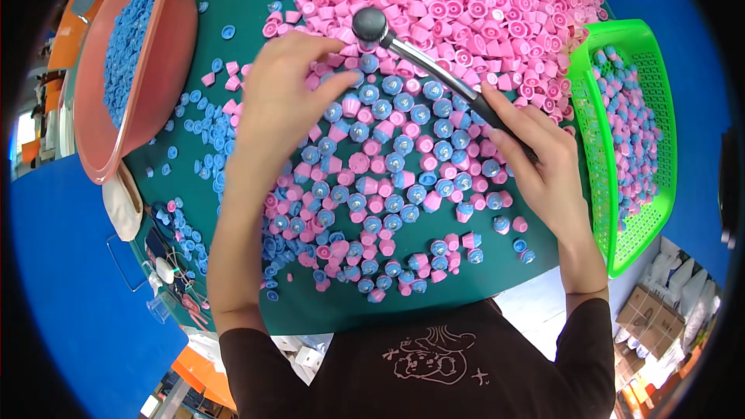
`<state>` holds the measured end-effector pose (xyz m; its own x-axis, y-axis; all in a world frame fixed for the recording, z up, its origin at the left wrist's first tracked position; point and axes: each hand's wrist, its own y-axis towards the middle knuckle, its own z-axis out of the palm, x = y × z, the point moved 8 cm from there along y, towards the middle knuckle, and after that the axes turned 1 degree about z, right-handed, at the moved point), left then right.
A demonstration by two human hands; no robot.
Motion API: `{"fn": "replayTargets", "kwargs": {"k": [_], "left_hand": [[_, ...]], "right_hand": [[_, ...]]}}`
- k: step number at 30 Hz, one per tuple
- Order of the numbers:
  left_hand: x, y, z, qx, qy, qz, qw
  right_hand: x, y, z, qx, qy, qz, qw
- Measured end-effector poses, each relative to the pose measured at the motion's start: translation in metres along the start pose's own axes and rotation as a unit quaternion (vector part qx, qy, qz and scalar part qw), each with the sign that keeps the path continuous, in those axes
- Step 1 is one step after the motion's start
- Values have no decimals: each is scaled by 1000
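Observation:
My right hand [537, 157] is closed around the black handle of a mallet [434, 74]. Its shaft is silver and its round dark head hangs over the near edge of a heap of pink cups [442, 8]. To the left of the mallet head is my left hand [291, 81], thumb and forefinger apart, beside a small blue-topped piece [369, 63]. No piece shows in its grip. Many small cupcake-shaped pieces [394, 162], pink below and blue on top, lie scattered between my arms on the green table [434, 306].
A salmon-coloured basin [178, 39] of blue caps [130, 46] stands at the left. At the right is a bright green basket [601, 155] holding joined pink-and-blue pieces. Loose blue caps [209, 132] lie left of my left forearm. Cables and small tools [167, 264] lie at the left edge.

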<state>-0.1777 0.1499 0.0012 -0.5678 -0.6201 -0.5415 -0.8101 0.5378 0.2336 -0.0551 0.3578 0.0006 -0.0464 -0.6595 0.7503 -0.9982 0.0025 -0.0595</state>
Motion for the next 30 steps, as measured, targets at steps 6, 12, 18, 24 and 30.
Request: {"fn": "replayTargets", "kwargs": {"k": [6, 12, 18, 24, 30], "left_hand": [[20, -61, -86, -87, 78, -94, 989], [70, -212, -141, -142, 68, -308, 938], [63, -299, -107, -60, 30, -366, 928], [61, -309, -97, -94, 44, -346, 933], [71, -319, -106, -165, 97, -355, 915]], "right_hand": [[0, -1, 7, -29, -58, -27, 998], [-1, -18, -9, -48, -36, 10, 998], [-1, -21, 2, -33, -68, -6, 997], [4, -17, 12, -16, -63, -18, 998], [-16, -26, -3, -43, 9, 31, 999]]}}
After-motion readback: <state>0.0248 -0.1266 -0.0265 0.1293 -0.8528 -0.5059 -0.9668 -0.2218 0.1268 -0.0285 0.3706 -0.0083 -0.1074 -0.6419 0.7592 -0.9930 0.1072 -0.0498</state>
